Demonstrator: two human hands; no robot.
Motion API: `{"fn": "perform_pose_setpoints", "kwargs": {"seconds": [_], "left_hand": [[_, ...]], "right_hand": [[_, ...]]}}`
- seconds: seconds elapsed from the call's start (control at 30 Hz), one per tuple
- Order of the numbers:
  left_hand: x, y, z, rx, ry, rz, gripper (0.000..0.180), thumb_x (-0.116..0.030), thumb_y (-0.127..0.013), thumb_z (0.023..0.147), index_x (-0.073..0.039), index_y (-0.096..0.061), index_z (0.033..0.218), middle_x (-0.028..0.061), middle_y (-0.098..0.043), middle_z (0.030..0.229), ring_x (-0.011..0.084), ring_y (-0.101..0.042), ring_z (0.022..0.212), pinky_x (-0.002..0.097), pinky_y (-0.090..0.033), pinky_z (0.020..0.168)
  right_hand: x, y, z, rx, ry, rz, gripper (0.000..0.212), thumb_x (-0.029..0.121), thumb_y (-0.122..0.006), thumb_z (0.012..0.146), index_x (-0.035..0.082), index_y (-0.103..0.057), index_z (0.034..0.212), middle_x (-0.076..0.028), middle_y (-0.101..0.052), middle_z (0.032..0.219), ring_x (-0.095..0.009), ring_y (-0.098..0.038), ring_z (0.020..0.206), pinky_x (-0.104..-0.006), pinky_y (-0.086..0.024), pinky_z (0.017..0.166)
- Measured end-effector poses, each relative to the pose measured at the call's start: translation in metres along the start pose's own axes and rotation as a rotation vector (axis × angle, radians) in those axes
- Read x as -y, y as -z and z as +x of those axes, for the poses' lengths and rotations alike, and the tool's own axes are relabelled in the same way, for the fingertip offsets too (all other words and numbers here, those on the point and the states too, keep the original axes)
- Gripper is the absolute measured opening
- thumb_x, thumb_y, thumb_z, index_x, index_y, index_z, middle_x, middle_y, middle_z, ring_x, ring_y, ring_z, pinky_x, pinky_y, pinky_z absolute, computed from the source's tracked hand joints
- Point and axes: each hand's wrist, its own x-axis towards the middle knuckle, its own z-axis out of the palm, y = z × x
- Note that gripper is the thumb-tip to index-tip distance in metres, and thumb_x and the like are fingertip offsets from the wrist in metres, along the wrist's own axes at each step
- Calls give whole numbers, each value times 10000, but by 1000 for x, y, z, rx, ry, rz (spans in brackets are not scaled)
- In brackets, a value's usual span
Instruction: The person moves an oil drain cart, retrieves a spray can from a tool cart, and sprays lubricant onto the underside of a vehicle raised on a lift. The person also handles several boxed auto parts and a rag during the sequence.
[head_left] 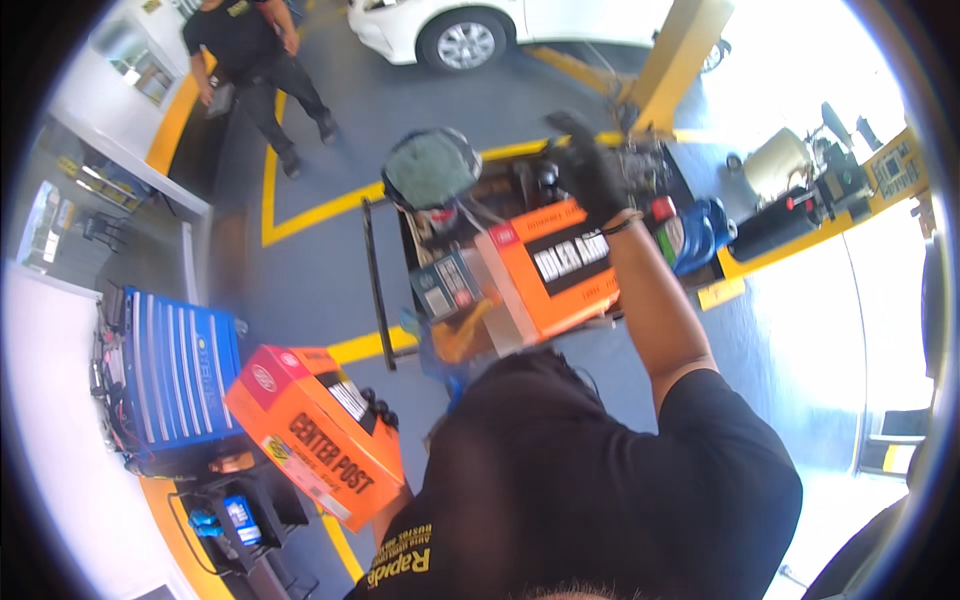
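The orange carton point(325, 435) was held in mid-air, left of and apart from the dark cart point(378, 290) — tilted, with its upper-left end banded in reddish pink. Bold black lettering, a black panel and a small yellow sticker marked its faces; it looked closed. A second orange carton point(550, 268) lay aslant on the cart, a broad black panel with white lettering facing up — whether it was sealed could not be told.
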Motion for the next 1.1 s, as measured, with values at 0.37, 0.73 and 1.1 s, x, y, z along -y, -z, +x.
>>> {"fn": "perform_pose_setpoints", "kwargs": {"seconds": [0.37, 0.73, 1.1], "left_hand": [[31, -29, 60, 304, 277, -189, 574, -427, -561, 1032, -61, -465, 1464, 149, -559, 1415, 349, -633, 1156, 502, -535, 912], [12, -38, 93, 306, 543, -217, 533, -387, -535, 1052, -31, -478, 1444, 158, -547, 1431, 350, -617, 1167, 505, -515, 924], [-7, -22, 80, 348, 529, -72, 560, -433, -502, 1056, -82, -476, 1492, 137, -543, 1448, 331, -609, 1193, 505, -491, 948]], "right_hand": [[-32, 40, -255, -77, -1561, 909, 910, 754, -632, 882, -33, -560, 1335, -196, -650, 1188, -348, -640, 1078, -484, -538, 918], [0, -19, -239, -228, -1519, 1252, 790, 725, -729, 826, 29, -602, 1178, -131, -628, 942, -278, -631, 852, -489, -523, 771], [-31, -36, -213, -481, -1575, 908, 578, 554, -806, 843, 88, -625, 1133, -55, -555, 764, -216, -542, 667, -395, -501, 671]]}}
